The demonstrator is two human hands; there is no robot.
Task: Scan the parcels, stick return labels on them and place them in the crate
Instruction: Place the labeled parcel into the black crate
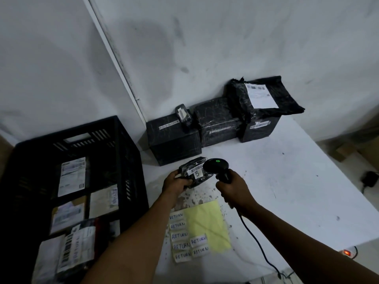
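1. Currently, the small black-wrapped parcel (195, 173) is held just above the white table (287, 181), near the middle of the scene, in front of the row of larger black parcels (215, 128) standing at the far edge.
2. Handling judgement: the parcel appears light, since one hand carries it. Its glossy plastic wrap looks crinkled and likely slippery; the contents seem fairly firm, though this cannot be confirmed.
3. Recommended hold: grip the left end with fingers wrapped around the body, leaving the white barcode label (195, 171) on the top face uncovered.
4. Left hand (177, 184): fingers and thumb are curled around the parcel's left end, with the label face turned up toward the scanner.
5. Right hand (231, 186): fingers are closed around the handle of the black barcode scanner (216, 166), whose head sits directly over the label and shows a green light. Its cable (256, 242) trails toward the near right.
6. Return labels (185, 235) lie on a yellow backing sheet (207, 222) near the person.
7. The black crate (123, 140) stands at the left, already holding several labelled parcels.
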